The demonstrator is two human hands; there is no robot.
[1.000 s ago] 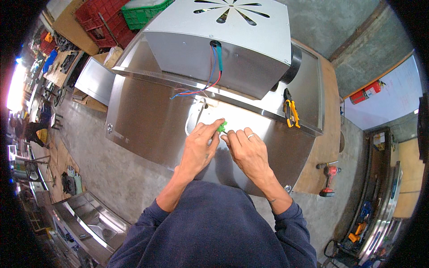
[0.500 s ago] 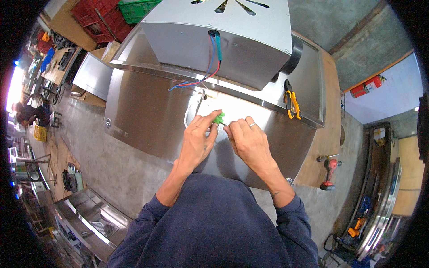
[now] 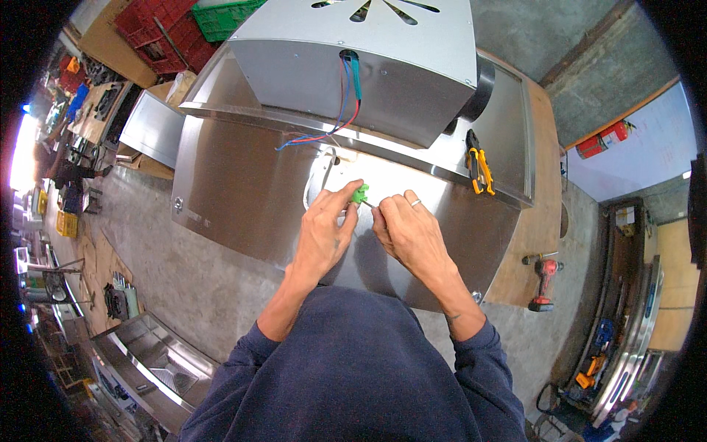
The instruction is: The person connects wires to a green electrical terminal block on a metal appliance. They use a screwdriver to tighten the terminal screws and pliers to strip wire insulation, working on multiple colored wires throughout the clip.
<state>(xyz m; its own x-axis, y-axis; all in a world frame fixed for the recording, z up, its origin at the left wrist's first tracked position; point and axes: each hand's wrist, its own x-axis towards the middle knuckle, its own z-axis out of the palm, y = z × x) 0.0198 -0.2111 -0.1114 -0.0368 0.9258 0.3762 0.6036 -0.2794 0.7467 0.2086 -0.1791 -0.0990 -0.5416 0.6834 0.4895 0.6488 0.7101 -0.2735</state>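
Note:
Between the fingertips and thumb of my left hand (image 3: pixel 322 228) is a small green plastic connector (image 3: pixel 359 194). My right hand (image 3: pixel 412 232), with a ring on one finger, is closed on a thin dark shaft (image 3: pixel 370 205) that looks like a small screwdriver. Its tip reaches the connector's right side; its handle is hidden in my fingers. Both hands are over a brushed stainless steel panel (image 3: pixel 243 177). Beyond them, blue and red wires and a teal sleeve (image 3: pixel 357 77) come out of a hole in a grey metal box (image 3: pixel 353 88), the wire ends hanging over the panel.
Yellow-handled pliers (image 3: pixel 480 169) lie on the steel ledge at right. A red cordless drill (image 3: pixel 545 283) is by the wooden board (image 3: pixel 541 221). Red (image 3: pixel 158 33) and green crates (image 3: pixel 224 18) stand at the back left. A steel sink unit (image 3: pixel 155 361) is at lower left.
My hands keep nearly the same pose, the shaft still at the green connector. The view has shifted slightly. At the far left, a person in the background has changed posture.

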